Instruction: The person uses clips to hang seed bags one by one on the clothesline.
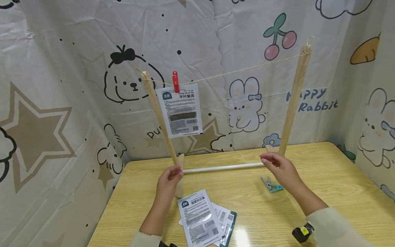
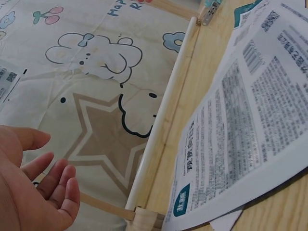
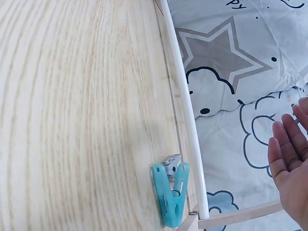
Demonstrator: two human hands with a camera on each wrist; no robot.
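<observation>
While both of your hands are out at the wooden stand, neither has hold of anything: the left hand (image 1: 168, 181) is by the left end of the white rod (image 1: 223, 167), thumb and fingers apart and loosely bent, and the right hand (image 1: 282, 168) is by its right end, fingers just as relaxed. The head view could pass for contact, but the wrist views show the fingers clear of the rod.

The rod joins the left post (image 1: 158, 116) and the right post (image 1: 293, 106) low down. A string (image 1: 243, 69) runs between their tops, dipping toward the left, where a red clip (image 1: 175, 82) holds a printed packet (image 1: 182, 106) just beside the left post.

If the step is steadying the stand, take each end low, where rod and post meet, and press evenly on both sides; a one-sided push could twist it and swing the packet. Avoid pulling the posts inward, as that would probably slacken the string.

Mind the teal clip (image 1: 275, 188) and grey clip (image 1: 266, 184) on the counter (image 1: 324, 206) near your right forearm, and the loose packet (image 1: 200, 219) at the near left, which your left sleeve might drag.
</observation>
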